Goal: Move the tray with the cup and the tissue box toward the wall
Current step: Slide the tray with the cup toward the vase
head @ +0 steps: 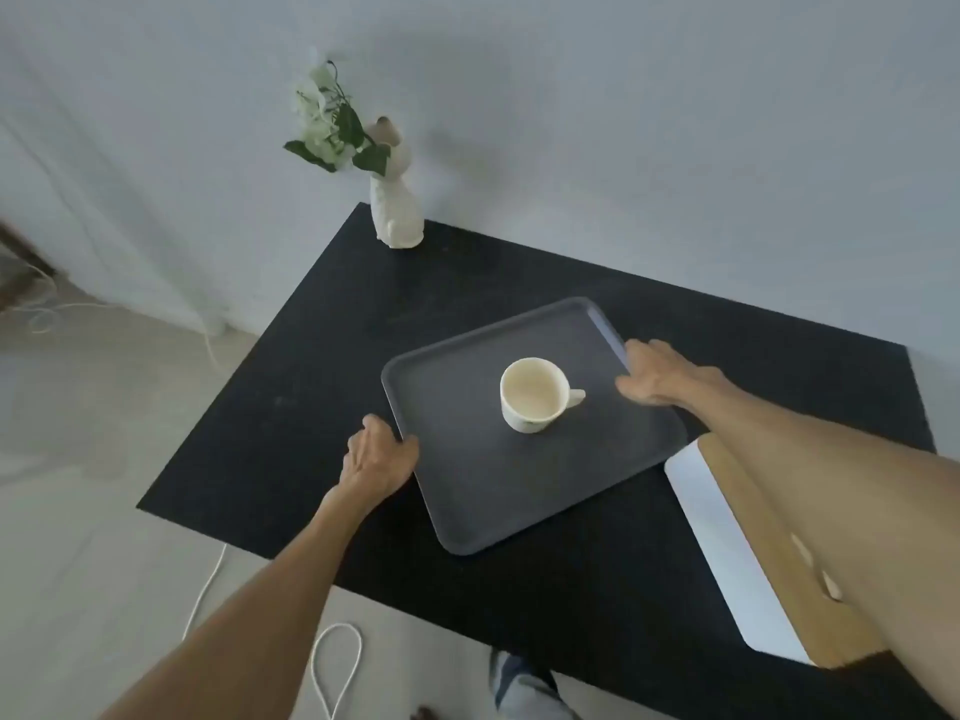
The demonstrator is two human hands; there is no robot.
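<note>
A dark grey tray (483, 485) lies turned at an angle in the middle of the black table (270, 433). An empty cream cup (532, 394) stands upright on the tray, its handle pointing right. My left hand (376, 454) grips the tray's left rim. My right hand (657, 374) holds the tray's right rim, fingers curled over the edge. The tissue box (727, 543), white with a wooden top, lies on the table at the right near corner, partly hidden under my right forearm. It is off the tray.
A white vase (397, 215) with white flowers stands at the table's far left corner against the grey wall (623, 122). A white cable (337, 662) loops on the floor by the table's near edge. A foot shows below.
</note>
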